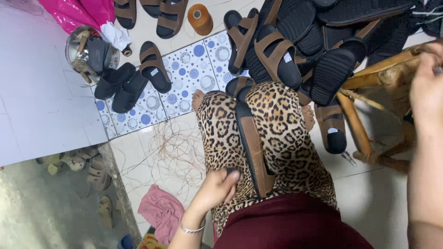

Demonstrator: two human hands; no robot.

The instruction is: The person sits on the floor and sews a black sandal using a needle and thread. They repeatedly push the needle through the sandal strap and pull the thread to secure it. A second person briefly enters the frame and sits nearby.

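Head view: left hand [216, 184] curled beside brown-strapped sandal [251, 143] between knees, right hand [427, 90] raised, blurred, grip perhaps closed, unclear.

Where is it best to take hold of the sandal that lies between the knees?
Probably grip the sandal across its brown strap, coming from above. It lies lengthwise between the leopard-print legs, strap up and sides wedged in. The left hand already rests at its near end.

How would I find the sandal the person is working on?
Look at the leopard-print lap in the middle. One long sandal lies along it between the knees, its heel end by the left hand. Unlike the pile of sandals beyond the knees, it lies alone, with a brown strap over a black sole.
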